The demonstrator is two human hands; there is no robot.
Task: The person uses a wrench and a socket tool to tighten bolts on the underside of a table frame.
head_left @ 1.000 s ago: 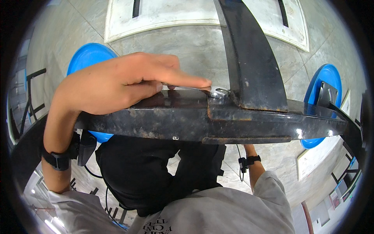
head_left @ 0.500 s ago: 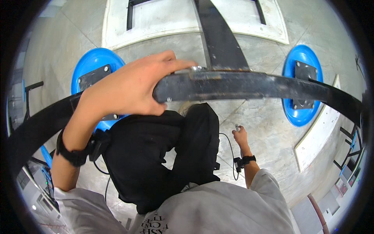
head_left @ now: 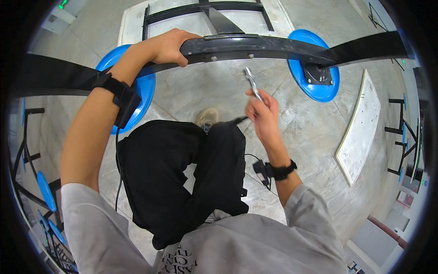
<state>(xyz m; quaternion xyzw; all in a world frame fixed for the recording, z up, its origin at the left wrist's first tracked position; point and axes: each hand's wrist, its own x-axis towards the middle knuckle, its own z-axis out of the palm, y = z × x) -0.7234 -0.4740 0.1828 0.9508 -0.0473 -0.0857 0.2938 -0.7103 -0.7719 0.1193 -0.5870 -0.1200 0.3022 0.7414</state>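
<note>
The left hand [head_left: 171, 48] is clamping on the black beam [head_left: 273, 48], its thumb pressing at the near edge while the beam is hiding part of the fingers, and the right hand [head_left: 263, 112] is closing in a fist around a silver wrench [head_left: 252, 82], covering the lower part of its handle. Blur is softening the right fingers, and a dark strip [head_left: 240, 119] between the knee and that hand is proving too unclear to name. The left forearm is covering part of the left blue disc [head_left: 147, 93], and the trousers [head_left: 155, 173] are leaving only one shoe [head_left: 207, 118] showing. Two bolt heads [head_left: 214, 58] are showing on the beam's near side, two blue discs are sitting beyond its underside, counting the right blue disc [head_left: 297, 75], two white boards [head_left: 360, 130] are lying on the floor, and two wrist straps [head_left: 284, 171] are circling the forearms, one on each. The beam is running left to right, bending with the lens, while a dark tapering plate [head_left: 223, 23] is extending from its far side. The wrench is hanging above the floor just short of the beam, its long axis slanting away from the person and slightly left, its exposed head pointing toward the beam.
</note>
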